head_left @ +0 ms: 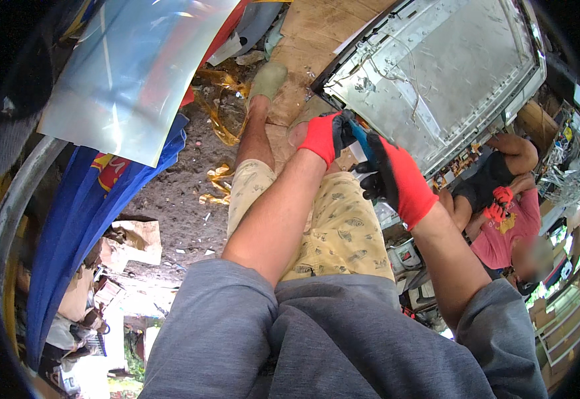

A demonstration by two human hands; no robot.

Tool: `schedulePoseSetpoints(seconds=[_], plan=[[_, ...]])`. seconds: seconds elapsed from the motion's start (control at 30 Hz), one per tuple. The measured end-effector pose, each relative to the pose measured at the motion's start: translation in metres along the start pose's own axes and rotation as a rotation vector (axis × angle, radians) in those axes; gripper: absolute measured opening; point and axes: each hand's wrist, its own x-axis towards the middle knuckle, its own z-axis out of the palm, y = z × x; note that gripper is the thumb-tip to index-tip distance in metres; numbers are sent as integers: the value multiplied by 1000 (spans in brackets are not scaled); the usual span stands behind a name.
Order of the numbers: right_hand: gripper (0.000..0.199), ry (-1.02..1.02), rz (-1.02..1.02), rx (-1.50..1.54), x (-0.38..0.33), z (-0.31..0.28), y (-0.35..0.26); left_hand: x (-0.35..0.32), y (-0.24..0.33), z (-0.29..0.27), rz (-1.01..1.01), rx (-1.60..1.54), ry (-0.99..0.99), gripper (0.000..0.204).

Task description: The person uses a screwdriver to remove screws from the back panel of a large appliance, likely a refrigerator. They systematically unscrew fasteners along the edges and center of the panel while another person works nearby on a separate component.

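Observation:
Red-and-black work gloves cover both my hands, which are close together in front of my lap, at the near edge of a large flat metal panel with a dark frame. My left hand is closed around one end of a narrow blue object; its kind is hidden by the gloves. My right hand is closed against the other side of it, the dark fingers curled. A loose cable lies across the panel's silvery face.
Flattened cardboard lies beyond my feet. A translucent sheet and a blue cloth hang at the left. Amber film strips litter the dirt floor. At the right, another person in red gloves sits near tangled wires.

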Motion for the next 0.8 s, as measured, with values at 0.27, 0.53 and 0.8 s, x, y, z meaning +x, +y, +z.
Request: schedulePoseSetpoints(seconds=[0.27, 0.53, 0.8], plan=[[36, 354, -804, -1024, 10, 2, 29, 10, -5, -9, -105, -316, -152, 17], [27, -147, 90, 2, 2, -5, 15, -1, -2, -8, 170, 260, -162, 17], [41, 322, -620, -634, 0, 0, 35, 12, -9, -2, 70, 80, 33, 22]])
